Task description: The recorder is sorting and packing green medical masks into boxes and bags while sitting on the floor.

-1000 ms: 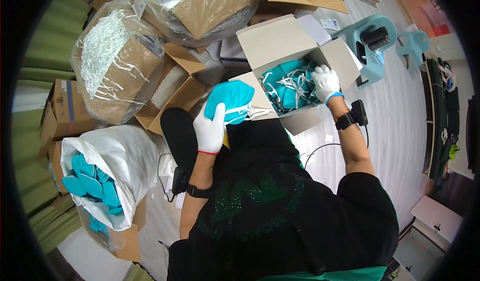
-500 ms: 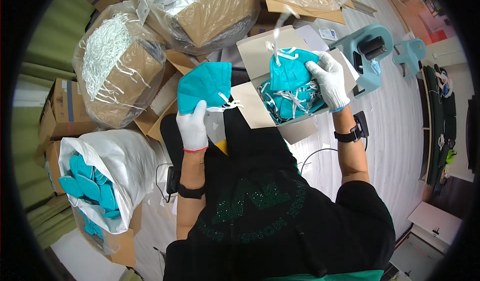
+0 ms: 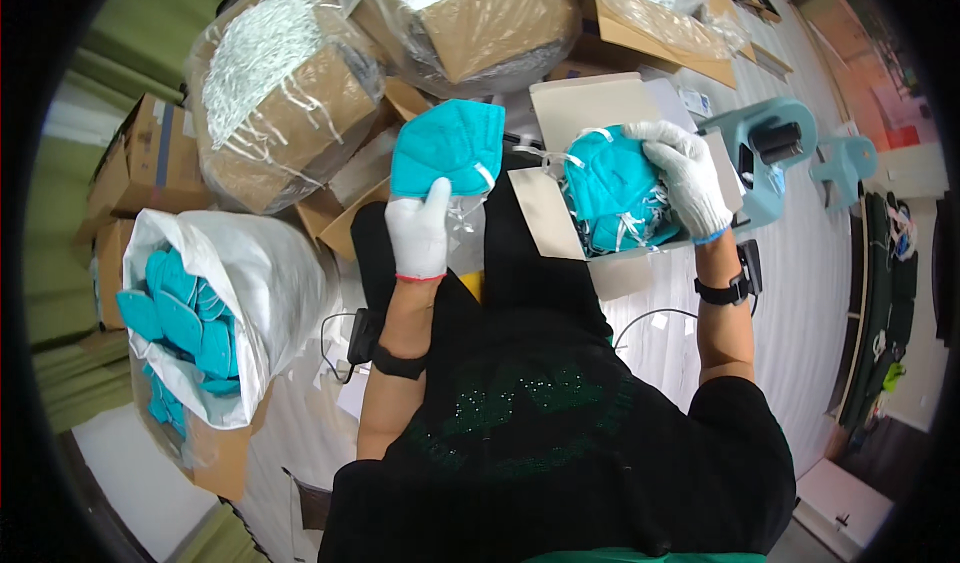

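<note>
My left hand [image 3: 418, 235], in a white knitted glove, grips a teal folded face mask [image 3: 448, 148] by its lower edge, thumb on the near side. The mask is held up over my lap, left of an open carton. My right hand [image 3: 688, 178], also gloved, is closed around the right edge of another teal face mask [image 3: 608, 175] at the top of the open white box [image 3: 548, 218]. Several more teal masks with white straps lie beneath it in the box. Some of my right fingertips are hidden behind that mask.
A white sack [image 3: 270, 293] of teal mask pieces stands at the left. Behind it, a plastic-lined carton holds a heap of white straps [image 3: 262, 63]. More brown cartons [image 3: 500, 28] line the back. A blue-green stool [image 3: 765, 153] stands right of the box.
My right hand has lowered its mask onto the masks in the box. My left hand still holds its mask, raised slightly. The whole view has shifted a little.
</note>
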Demonstrator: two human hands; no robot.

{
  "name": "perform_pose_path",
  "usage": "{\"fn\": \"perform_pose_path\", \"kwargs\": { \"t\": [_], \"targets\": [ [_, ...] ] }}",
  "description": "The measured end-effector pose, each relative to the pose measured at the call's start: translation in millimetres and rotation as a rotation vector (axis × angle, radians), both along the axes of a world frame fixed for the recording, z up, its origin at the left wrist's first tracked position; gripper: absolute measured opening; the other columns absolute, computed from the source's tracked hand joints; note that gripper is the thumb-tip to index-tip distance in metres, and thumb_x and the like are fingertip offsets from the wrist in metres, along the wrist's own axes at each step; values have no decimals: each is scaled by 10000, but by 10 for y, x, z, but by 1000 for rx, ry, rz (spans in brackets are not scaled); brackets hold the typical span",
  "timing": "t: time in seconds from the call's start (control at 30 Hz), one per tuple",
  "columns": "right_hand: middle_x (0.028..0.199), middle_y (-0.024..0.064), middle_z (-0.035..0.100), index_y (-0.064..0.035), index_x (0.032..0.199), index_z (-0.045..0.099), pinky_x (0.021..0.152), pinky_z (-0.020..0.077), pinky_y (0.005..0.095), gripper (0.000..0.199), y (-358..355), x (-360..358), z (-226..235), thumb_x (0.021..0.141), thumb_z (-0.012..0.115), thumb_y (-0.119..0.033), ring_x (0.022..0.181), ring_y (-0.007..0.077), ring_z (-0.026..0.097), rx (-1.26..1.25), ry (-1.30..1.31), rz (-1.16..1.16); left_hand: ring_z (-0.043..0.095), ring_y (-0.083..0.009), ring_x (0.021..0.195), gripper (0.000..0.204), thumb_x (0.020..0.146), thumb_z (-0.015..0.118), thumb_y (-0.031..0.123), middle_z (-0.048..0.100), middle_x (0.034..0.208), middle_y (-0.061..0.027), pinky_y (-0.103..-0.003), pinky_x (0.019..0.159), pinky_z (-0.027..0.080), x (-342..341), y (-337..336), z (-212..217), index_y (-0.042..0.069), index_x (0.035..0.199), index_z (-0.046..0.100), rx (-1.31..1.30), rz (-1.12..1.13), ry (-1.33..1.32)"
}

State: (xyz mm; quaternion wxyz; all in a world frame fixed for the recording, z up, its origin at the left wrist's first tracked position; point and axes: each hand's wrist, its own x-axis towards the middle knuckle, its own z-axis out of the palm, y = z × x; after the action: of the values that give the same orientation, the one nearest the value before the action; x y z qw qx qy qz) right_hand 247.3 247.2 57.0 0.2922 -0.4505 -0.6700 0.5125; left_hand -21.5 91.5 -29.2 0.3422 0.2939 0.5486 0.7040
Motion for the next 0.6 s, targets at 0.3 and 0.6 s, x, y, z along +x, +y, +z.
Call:
{"fn": "perform_pose_path", "kwargs": {
  "t": [0.3,0.6],
  "targets": [
    [816,72,665,16,1007,661,673,488,259,195,-302,-383,43,825,613,-35,721,128,609,94,-111,-54,603,-99,871,219,872,591,16,677,973,-41,-257,790,471,-55,-71,91,-26,1084,622,9,46,-13],
    [570,152,567,-24,708,653,489,427,315,320,-568,-718,-185,841,679,-314,472,209,558,472,-308,-119,659,-277,880,283,857,567,33,678,955,-152,-337,777,507,148,-79,178,68,1132,625,-147,334,568]
  ]
}}
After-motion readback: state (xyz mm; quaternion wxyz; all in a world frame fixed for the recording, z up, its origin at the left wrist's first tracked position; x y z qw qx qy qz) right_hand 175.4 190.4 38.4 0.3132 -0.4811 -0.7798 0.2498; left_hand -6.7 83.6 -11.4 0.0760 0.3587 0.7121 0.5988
